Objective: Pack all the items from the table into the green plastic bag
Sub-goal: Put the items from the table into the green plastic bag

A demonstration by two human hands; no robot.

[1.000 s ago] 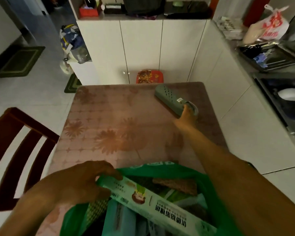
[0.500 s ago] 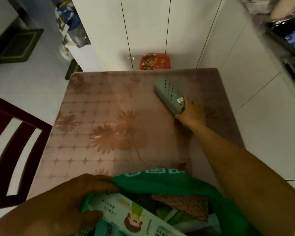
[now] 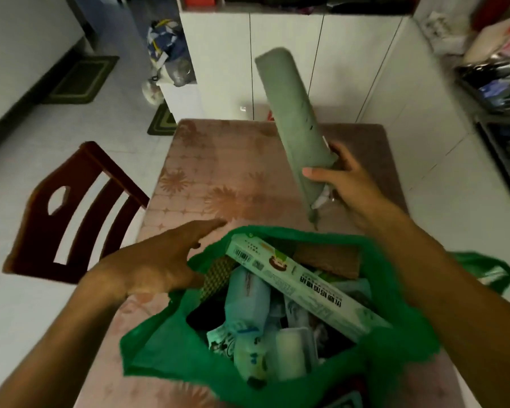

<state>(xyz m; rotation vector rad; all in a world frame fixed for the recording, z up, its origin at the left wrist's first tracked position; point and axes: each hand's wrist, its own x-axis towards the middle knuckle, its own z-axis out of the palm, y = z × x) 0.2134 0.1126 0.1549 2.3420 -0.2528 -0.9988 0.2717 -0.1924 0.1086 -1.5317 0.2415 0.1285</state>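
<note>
Head cam: right hand (image 3: 346,179) grips the lower end of a grey-green slipper (image 3: 292,119), tilted up in the air over the counter's (image 3: 218,160) right side, just past the green bag's (image 3: 171,348) far rim. Left hand (image 3: 159,260) has fingers spread flat, holding nothing, touching the bag's left rim. The bag sits at the counter's near edge, stuffed with packets and a long box (image 3: 301,282).

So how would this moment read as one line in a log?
right hand: holds grey-green slipper above table | left hand: open, at green bag rim | bag: full, open
</note>
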